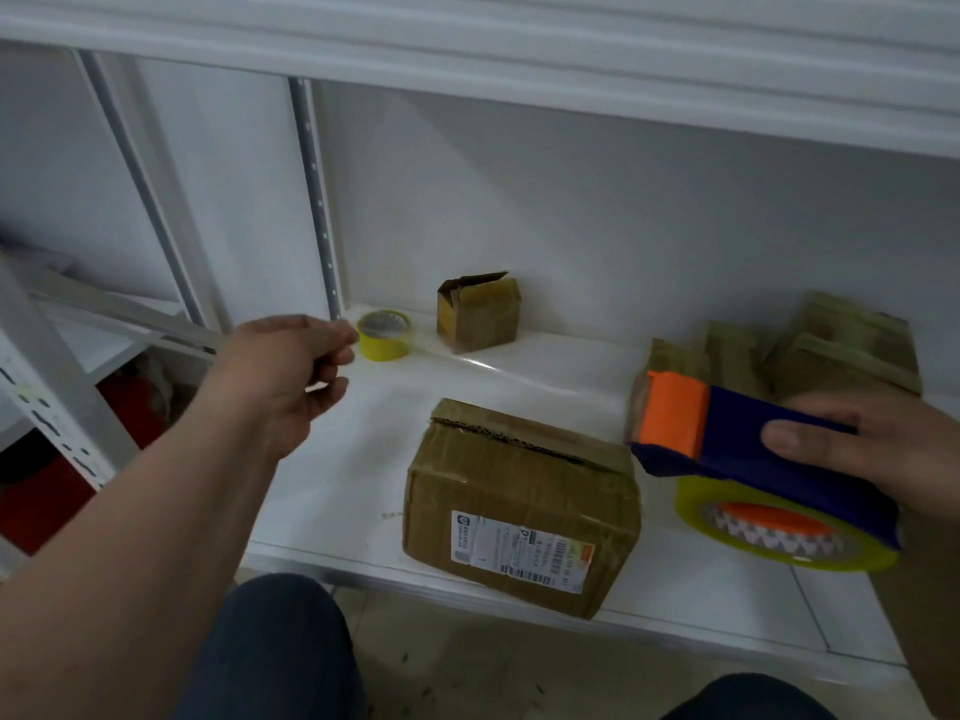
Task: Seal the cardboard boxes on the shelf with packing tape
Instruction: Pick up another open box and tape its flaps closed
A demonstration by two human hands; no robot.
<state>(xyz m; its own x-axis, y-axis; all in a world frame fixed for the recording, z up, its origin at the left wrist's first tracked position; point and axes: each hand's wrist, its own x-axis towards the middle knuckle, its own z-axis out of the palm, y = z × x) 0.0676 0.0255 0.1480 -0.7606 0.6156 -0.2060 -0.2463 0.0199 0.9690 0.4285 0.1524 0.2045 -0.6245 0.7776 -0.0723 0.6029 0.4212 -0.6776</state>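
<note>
A cardboard box (519, 491) with a shipping label lies at the front of the white shelf (332, 491); its top seam shows a dark gap. My right hand (878, 454) grips a blue and orange tape dispenser (727, 439) holding a yellowish tape roll (779, 532), just right of that box. My left hand (291, 371) reaches out over the shelf's left part, fingers curled, pinching the end of a clear tape strip (483, 368) that stretches across to the dispenser. A small box (478, 314) with raised flaps stands by the back wall.
A spare yellow tape roll (384, 335) lies in the back left corner beside a perforated upright (317, 200). Several taped boxes (831, 350) are piled at the back right. An upper shelf board (467, 59) overhangs. My knees (270, 652) are below the shelf edge.
</note>
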